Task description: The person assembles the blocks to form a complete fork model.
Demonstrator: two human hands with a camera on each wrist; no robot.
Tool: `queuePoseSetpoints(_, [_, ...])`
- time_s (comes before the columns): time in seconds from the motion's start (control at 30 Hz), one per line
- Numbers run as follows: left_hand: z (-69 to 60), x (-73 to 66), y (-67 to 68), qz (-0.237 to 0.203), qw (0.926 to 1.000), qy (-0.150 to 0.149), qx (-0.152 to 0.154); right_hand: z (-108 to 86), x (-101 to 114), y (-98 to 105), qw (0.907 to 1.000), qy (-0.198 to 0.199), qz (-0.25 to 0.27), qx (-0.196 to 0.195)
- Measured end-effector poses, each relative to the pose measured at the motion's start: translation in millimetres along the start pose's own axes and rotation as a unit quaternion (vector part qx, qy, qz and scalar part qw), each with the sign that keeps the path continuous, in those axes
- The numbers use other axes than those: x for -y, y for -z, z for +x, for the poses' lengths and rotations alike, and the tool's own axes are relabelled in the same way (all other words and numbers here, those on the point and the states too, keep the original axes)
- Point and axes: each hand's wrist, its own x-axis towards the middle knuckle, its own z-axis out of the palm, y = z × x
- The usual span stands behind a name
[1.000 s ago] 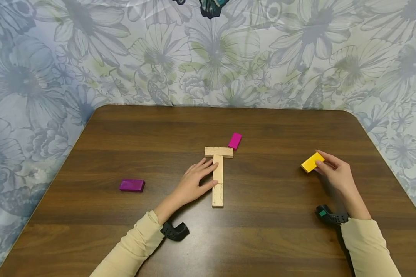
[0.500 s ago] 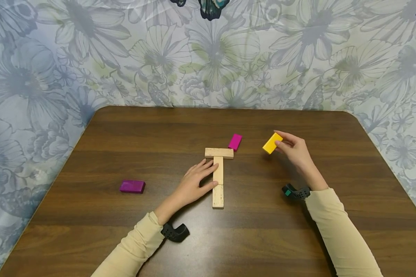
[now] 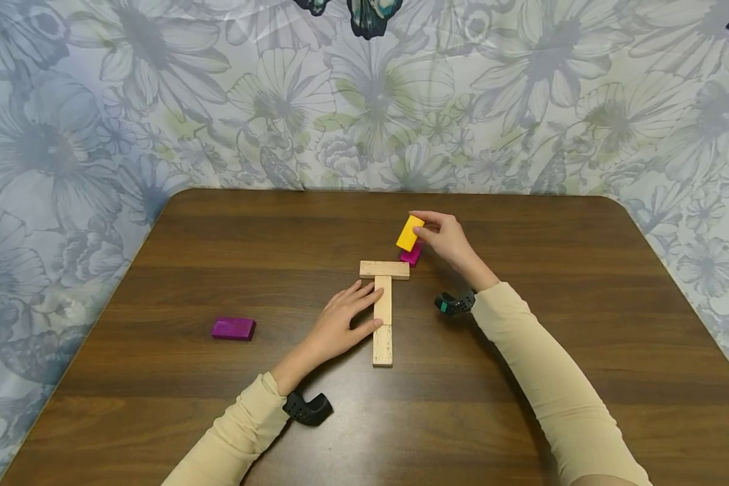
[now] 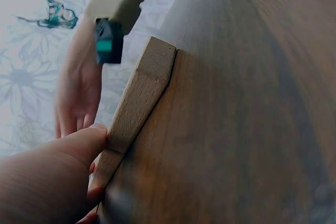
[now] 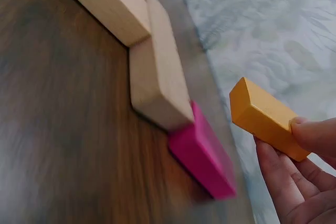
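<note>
Two plain wooden blocks (image 3: 383,346) lie end to end, with a third wooden block (image 3: 385,270) crosswise at their far end, like a letter T. My left hand (image 3: 343,318) rests against the left side of the upright line, thumb and fingertips touching the wood near the seam. A yellow block (image 3: 410,233) is pinched between the thumb and fingers of my right hand (image 3: 446,239). It is above the table, over a magenta block (image 3: 410,256) that it partly covers in the head view. The right wrist view shows that magenta block (image 5: 202,153) touching the crosswise block's corner.
A purple block (image 3: 233,329) lies to the left on the brown wooden table (image 3: 127,378). The table's far edge runs behind the right hand, next to a flowered cloth backdrop (image 3: 376,115). Each wrist wears a black band (image 3: 308,409).
My right hand has carried the yellow block leftward and farther from me, from the table's right side to above the magenta block. The left hand has stayed in place on the wooden blocks.
</note>
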Motion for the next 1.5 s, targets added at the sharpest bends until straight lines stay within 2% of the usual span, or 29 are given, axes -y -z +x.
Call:
queuePoseSetpoints(0.27, [0.7,0.7,-0.3,0.001,1.0000,0.003,0.000,23.6,3.0,-27.6,0.9945,0.013,-0.096,0.038])
queuePoseSetpoints(0.43, [0.6,0.9,-0.4,0.003,1.0000,0.007,0.004,34.5,1.1,-34.4,0.9817,0.025,-0.176,0.069])
queuePoseSetpoints(0.63, [0.3,-0.8,0.3,0.001,1.0000,0.003,0.001,42.7,0.6,-35.2,0.9642,0.045,-0.249,0.080])
queuePoseSetpoints(1.03, [0.2,0.5,-0.2,0.003,1.0000,0.000,-0.003,48.4,-0.8,-38.5,0.9501,0.041,-0.283,0.125])
queuePoseSetpoints(1.23, [0.6,0.6,-0.5,0.006,1.0000,0.002,0.001,44.1,-1.1,-36.1,0.9463,0.044,-0.290,0.135])
queuePoseSetpoints(1.5, [0.1,2.0,-0.8,0.006,0.9999,-0.007,-0.008,33.2,0.1,-36.6,0.9443,0.037,-0.296,0.139])
